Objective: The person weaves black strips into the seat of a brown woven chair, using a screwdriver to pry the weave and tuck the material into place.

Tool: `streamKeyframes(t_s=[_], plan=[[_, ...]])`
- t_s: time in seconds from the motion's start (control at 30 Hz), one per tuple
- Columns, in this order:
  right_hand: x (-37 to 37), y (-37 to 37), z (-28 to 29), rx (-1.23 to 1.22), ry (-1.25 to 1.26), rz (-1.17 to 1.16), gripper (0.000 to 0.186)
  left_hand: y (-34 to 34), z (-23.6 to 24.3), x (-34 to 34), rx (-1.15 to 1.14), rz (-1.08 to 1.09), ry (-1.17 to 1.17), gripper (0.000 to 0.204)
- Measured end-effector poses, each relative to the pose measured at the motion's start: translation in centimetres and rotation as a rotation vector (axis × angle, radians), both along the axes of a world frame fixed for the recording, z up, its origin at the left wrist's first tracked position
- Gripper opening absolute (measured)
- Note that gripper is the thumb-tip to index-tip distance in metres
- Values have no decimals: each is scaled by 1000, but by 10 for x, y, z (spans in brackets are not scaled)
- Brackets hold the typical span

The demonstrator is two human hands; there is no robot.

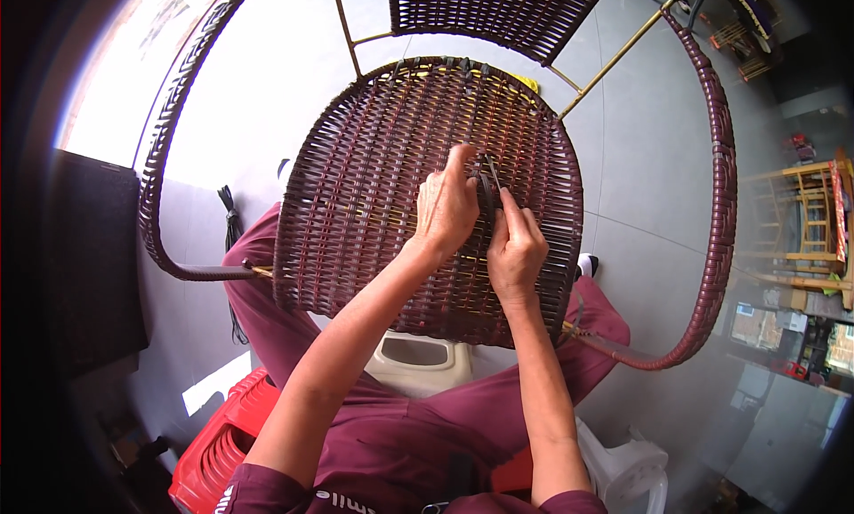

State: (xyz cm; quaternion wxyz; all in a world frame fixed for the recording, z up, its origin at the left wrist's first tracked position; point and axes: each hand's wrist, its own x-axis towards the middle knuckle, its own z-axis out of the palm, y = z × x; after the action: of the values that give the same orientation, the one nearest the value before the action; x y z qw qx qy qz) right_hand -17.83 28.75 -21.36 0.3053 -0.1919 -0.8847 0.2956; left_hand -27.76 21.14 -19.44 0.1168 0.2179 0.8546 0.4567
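Two hands work mid-seat on the woven chair seat (374, 185): left hand (445, 207) presses the weave, right hand (514, 252) pinches a dark strand (490, 180). Strand looks thin, springy, slick; grip near weave.

One woven chair (374, 185); two hands (445, 207) (514, 252); one red stool (222, 443); one white stool (627, 469)

Tool tip (490, 170) — hidden behind fingers (511, 213)
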Motion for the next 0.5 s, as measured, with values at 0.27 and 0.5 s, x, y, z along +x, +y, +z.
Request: streamKeyframes(t_s=[0.27, 0.5], plan=[[0, 0, 3, -1, -16, -6, 27, 5, -7, -7, -17, 5, -20, 35], [13, 6, 25, -77, -114, 13, 28, 5, -19, -9, 61, -2, 45, 33]])
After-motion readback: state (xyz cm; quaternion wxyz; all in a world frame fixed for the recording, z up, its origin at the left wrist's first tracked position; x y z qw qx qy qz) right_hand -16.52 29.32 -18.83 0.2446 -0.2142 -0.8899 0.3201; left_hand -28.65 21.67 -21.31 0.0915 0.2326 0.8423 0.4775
